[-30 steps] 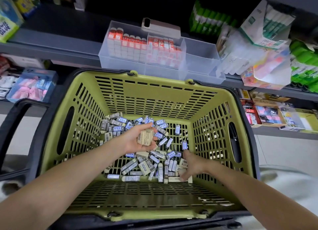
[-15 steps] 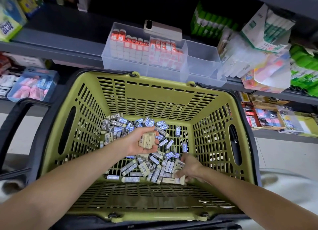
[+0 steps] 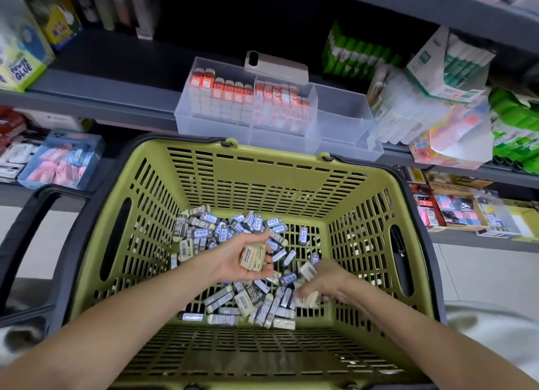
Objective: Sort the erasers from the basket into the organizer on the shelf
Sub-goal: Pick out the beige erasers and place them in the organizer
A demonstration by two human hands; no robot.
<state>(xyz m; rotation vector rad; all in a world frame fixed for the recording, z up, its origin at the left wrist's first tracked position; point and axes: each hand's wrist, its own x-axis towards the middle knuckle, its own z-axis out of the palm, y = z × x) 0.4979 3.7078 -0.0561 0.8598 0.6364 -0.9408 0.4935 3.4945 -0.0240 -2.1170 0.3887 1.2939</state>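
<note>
Head view. Cream erasers [image 3: 253, 257], a small stack, centre frame, lie in the left hand [image 3: 230, 262], palm up, fingers and thumb curled round them. This is likely one kind being gathered before a trip to the shelf. Their long axes run roughly top to bottom of the frame, leaning slightly right, printed faces up. Right hand [image 3: 322, 283], lower right of them, blurred, fingers curled on another cream eraser, just above the mixed pile [image 3: 224, 229] in the green basket [image 3: 262, 182]. Clear organizer [image 3: 341, 118] on the shelf [image 3: 116, 98], upper centre, holds red-topped erasers [image 3: 227, 98] in two compartments. Its right one shows nothing inside and is probably meant for these.
</note>
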